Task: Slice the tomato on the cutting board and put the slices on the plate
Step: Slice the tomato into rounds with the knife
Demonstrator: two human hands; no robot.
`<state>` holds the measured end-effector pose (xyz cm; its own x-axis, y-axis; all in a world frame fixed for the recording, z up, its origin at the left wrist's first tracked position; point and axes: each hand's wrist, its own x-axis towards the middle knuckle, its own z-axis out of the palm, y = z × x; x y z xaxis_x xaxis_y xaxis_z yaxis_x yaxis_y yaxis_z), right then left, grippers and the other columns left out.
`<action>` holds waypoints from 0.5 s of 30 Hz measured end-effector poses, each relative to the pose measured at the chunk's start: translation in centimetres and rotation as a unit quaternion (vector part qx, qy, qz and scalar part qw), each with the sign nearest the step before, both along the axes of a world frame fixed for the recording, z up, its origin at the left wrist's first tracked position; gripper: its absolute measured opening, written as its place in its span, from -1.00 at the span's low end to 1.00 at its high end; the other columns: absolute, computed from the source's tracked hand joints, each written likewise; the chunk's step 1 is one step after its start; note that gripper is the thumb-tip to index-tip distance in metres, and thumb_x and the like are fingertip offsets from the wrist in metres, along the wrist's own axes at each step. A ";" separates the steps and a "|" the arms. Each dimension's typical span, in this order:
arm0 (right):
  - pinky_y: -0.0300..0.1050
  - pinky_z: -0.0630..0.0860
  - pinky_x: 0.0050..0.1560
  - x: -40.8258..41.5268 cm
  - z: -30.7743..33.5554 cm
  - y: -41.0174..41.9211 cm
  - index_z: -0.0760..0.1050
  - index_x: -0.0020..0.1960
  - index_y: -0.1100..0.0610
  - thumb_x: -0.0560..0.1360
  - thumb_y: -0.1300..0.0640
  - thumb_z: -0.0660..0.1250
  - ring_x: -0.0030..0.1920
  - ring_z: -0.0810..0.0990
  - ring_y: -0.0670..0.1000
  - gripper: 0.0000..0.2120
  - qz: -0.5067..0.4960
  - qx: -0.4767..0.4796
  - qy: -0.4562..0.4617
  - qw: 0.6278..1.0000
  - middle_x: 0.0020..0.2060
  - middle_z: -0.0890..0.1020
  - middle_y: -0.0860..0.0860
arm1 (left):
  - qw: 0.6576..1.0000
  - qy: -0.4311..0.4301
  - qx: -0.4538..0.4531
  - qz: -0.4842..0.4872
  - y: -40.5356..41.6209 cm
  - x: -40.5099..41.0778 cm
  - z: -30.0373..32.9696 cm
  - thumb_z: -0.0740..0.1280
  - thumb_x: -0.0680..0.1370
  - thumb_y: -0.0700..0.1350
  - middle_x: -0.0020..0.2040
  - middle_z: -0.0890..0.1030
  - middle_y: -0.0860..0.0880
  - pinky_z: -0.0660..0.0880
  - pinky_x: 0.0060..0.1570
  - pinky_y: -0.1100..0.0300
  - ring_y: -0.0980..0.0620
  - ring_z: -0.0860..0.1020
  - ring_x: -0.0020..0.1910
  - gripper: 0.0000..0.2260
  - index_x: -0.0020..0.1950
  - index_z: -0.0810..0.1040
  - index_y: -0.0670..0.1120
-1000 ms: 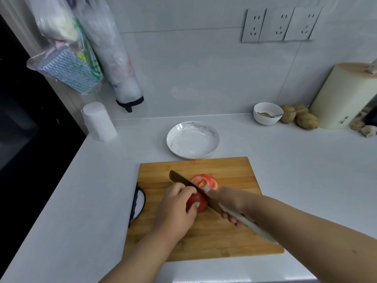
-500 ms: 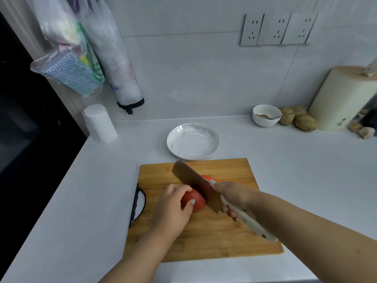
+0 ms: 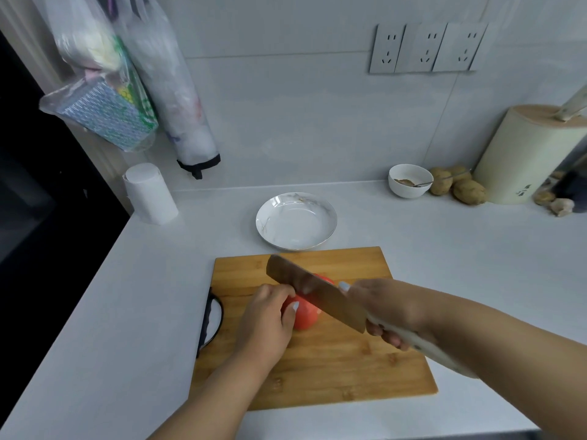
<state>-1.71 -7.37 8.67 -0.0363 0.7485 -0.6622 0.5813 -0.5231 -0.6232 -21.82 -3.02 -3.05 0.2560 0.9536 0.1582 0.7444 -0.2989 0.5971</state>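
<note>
White worktop [image 3: 127,312] carries the board [image 3: 317,369]; left hand [image 3: 266,322] grips the tomato [image 3: 305,314], right hand [image 3: 387,306] grips the knife [image 3: 314,290] above it.

Home kitchen, by every sign: pale countertop [image 3: 444,265] under a tiled wall. Above it, wall sockets [image 3: 427,47]; at its right end, potatoes [image 3: 457,185] beside a knife block [image 3: 527,157]; at its left end, hanging plastic bags [image 3: 127,84].

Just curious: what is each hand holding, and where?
Right hand grips the knife by its handle; left hand holds the tomato on its left side.
</note>
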 end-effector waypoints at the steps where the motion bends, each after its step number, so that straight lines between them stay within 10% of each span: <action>1: -0.25 0.35 -0.50 0.1 -0.1 -0.1 0.45 -0.04 -0.03 0.57 -0.31 0.03 -0.56 0.36 -0.02 -0.60 -0.002 -0.002 -0.002 1.000 -0.40 0.46 0.05 | 1.000 0.001 0.000 -0.002 0.0 0.0 0.0 0.22 0.57 0.04 0.08 0.43 0.11 0.46 -0.13 0.27 0.13 0.46 -0.04 -0.85 0.13 0.47 0.11; 15: -0.26 0.35 -0.51 -0.6 -0.3 0.9 0.43 0.00 -0.04 0.57 -0.32 0.00 -0.54 0.36 -0.02 -0.60 0.001 -0.014 0.002 1.000 -0.40 0.44 0.06 | 1.000 0.005 0.009 -0.007 0.2 -0.1 -0.3 0.21 0.56 0.05 0.06 0.42 0.14 0.51 -0.18 0.24 0.15 0.45 -0.05 -0.86 0.11 0.45 0.13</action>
<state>-2.35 -6.52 8.37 -0.0414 0.7300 -0.6822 0.5801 -0.5384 -0.6113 -21.91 -2.85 -3.31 0.2699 0.9472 0.1732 0.7457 -0.3195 0.5847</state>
